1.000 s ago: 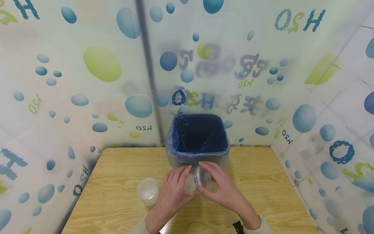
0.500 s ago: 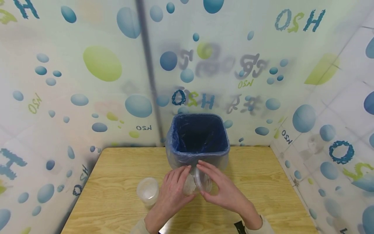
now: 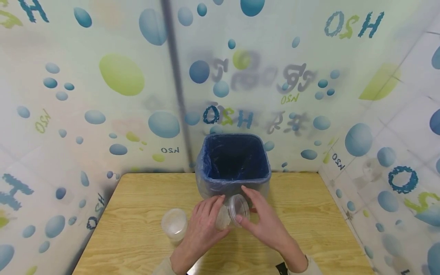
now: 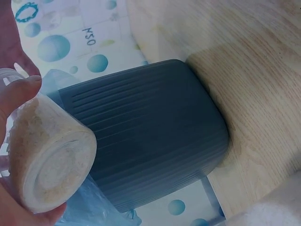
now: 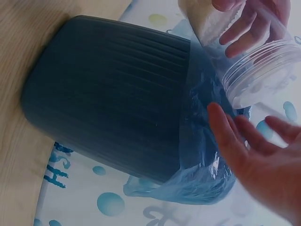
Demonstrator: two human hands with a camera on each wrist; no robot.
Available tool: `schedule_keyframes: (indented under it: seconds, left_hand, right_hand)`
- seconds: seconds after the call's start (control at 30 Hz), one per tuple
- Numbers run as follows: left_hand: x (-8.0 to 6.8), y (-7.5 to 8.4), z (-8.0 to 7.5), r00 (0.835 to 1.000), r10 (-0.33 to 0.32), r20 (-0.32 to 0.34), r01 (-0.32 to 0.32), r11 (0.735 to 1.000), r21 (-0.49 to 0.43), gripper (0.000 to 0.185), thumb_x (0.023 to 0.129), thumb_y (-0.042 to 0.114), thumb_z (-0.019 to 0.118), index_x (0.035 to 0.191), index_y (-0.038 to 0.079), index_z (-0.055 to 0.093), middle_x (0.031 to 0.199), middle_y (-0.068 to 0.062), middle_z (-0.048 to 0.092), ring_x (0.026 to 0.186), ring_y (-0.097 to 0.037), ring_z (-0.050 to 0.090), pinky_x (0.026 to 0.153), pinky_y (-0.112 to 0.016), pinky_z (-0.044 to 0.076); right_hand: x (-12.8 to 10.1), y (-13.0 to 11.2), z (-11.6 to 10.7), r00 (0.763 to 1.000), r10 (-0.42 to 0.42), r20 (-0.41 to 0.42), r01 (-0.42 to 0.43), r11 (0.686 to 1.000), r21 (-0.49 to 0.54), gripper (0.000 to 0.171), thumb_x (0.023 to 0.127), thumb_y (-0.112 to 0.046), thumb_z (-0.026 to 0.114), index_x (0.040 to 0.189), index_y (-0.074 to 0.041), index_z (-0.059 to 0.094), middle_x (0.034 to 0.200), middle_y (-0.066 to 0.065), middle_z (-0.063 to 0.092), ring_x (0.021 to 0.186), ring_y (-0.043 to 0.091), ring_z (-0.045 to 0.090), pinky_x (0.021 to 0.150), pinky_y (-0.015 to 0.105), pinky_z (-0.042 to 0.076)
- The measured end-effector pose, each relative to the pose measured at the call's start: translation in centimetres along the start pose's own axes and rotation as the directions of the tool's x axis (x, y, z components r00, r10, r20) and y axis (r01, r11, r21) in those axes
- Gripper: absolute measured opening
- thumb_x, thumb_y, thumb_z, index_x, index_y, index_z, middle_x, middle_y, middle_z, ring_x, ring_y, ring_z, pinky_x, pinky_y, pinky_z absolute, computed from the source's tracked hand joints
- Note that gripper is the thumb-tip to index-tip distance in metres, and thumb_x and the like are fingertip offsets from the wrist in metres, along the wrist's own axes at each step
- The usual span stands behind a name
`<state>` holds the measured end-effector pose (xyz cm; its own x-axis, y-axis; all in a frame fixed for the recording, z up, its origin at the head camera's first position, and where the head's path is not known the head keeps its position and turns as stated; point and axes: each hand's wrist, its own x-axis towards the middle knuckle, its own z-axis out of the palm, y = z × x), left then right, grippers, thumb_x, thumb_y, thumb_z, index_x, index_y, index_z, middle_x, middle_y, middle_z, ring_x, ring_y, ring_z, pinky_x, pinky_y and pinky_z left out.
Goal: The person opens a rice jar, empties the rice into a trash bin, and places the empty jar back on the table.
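Observation:
My left hand (image 3: 203,221) grips a clear plastic jar (image 4: 59,150) around its body. The jar lies tilted, its base toward the left wrist camera and its ridged clear end (image 3: 237,208) toward my right hand (image 3: 266,223). Pale grains, rice-like, fill part of it. In the right wrist view my right fingers (image 5: 223,129) are spread beside the ridged end, and the thumb overlaps the rim in the head view. Both hands are in front of a dark bin (image 4: 146,136) lined with a blue bag (image 5: 202,155).
A second clear round container (image 3: 174,224) stands on the wooden table (image 3: 137,214), left of my left hand. A small black item (image 3: 282,268) lies by the right sleeve. Patterned sheeting (image 3: 120,74) hangs behind the table, with more along the right side.
My right fingers have lifted and spread away from the jar's ridged end, shifting slightly right. The left hand keeps its grip in the same place.

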<state>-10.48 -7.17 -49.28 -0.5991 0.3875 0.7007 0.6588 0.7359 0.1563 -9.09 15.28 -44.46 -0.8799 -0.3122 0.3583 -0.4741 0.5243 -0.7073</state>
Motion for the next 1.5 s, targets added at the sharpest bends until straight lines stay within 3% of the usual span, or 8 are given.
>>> schedule_keyframes:
  seconds: [0.2, 0.4, 0.53, 0.7, 0.83, 1.07, 1.5]
  left_hand:
    - [-0.1, 0.2, 0.2, 1.000, 0.000, 0.007, -0.001, 1.000, 0.005, 0.105, 0.050, 0.038, 0.102, 0.139, 0.006, 0.057, 0.130, -0.010, 0.063, 0.115, -0.030, 0.062, 0.095, -0.049, 0.052]
    - [-0.1, 0.3, 0.2, 1.000, -0.004, 0.012, 0.003, 1.000, 0.018, 0.104, 0.051, 0.039, 0.102, 0.139, 0.005, 0.057, 0.131, -0.010, 0.062, 0.115, -0.030, 0.062, 0.096, -0.049, 0.051]
    - [0.0, 0.3, 0.2, 1.000, -0.008, 0.016, 0.008, 1.000, 0.019, 0.105, 0.051, 0.039, 0.102, 0.139, 0.005, 0.057, 0.131, -0.011, 0.062, 0.115, -0.030, 0.062, 0.096, -0.049, 0.052]
    - [-0.1, 0.3, 0.1, 1.000, -0.015, 0.026, 0.015, 1.000, 0.023, 0.106, 0.050, 0.040, 0.102, 0.139, 0.005, 0.057, 0.131, -0.011, 0.062, 0.116, -0.030, 0.061, 0.096, -0.049, 0.052]
    - [-0.1, 0.2, 0.1, 0.999, -0.017, 0.026, 0.017, 1.000, 0.018, 0.106, 0.050, 0.039, 0.102, 0.140, 0.006, 0.057, 0.131, -0.010, 0.062, 0.116, -0.030, 0.062, 0.096, -0.048, 0.052]
    - [-0.1, 0.2, 0.1, 0.999, -0.018, 0.036, 0.017, 1.000, 0.014, 0.107, 0.049, 0.040, 0.103, 0.140, 0.006, 0.056, 0.131, -0.010, 0.062, 0.116, -0.030, 0.062, 0.096, -0.049, 0.052]
    - [-0.3, 0.2, 0.1, 1.000, -0.005, 0.026, 0.005, 1.000, 0.018, 0.106, 0.050, 0.039, 0.102, 0.140, 0.006, 0.056, 0.132, -0.010, 0.062, 0.115, -0.030, 0.062, 0.094, -0.048, 0.052]
  right_hand:
    - [0.3, -0.6, 0.4, 0.990, 0.136, -0.041, -0.140, 0.981, -0.131, 0.069, 0.095, -0.051, 0.068, 0.151, -0.014, 0.053, 0.142, 0.006, 0.057, 0.108, 0.020, 0.065, 0.075, 0.025, 0.057]
    - [0.6, -1.0, 0.6, 0.980, 0.196, -0.035, -0.199, 0.959, -0.199, 0.070, 0.093, -0.058, 0.067, 0.149, -0.017, 0.056, 0.137, 0.004, 0.059, 0.089, 0.014, 0.067, 0.070, 0.023, 0.055]
    - [0.7, -1.2, 0.5, 0.979, 0.204, -0.021, -0.205, 0.965, -0.162, 0.070, 0.092, -0.057, 0.069, 0.148, -0.017, 0.057, 0.136, 0.002, 0.059, 0.093, 0.014, 0.067, 0.071, 0.024, 0.056]
    - [0.7, -1.2, 0.4, 0.980, 0.199, -0.002, -0.198, 0.975, -0.105, 0.069, 0.091, -0.056, 0.072, 0.147, -0.018, 0.058, 0.136, 0.000, 0.059, 0.112, 0.017, 0.063, 0.077, 0.029, 0.059]
    - [0.6, -1.0, 0.2, 0.988, 0.151, 0.012, -0.149, 0.985, -0.081, 0.067, 0.090, -0.054, 0.074, 0.145, -0.019, 0.059, 0.136, -0.001, 0.058, 0.116, 0.017, 0.061, 0.081, 0.027, 0.058]
    - [0.2, -0.6, -0.3, 0.999, 0.012, 0.032, -0.008, 0.995, -0.094, 0.066, 0.091, -0.049, 0.076, 0.147, -0.020, 0.057, 0.139, 0.000, 0.056, 0.116, 0.019, 0.061, 0.087, 0.037, 0.059]
    - [0.1, 0.3, -0.7, 0.980, -0.181, 0.078, 0.190, 0.974, -0.122, 0.066, 0.090, -0.033, 0.081, 0.148, -0.015, 0.055, 0.148, -0.001, 0.050, 0.131, 0.021, 0.053, 0.099, 0.046, 0.053]
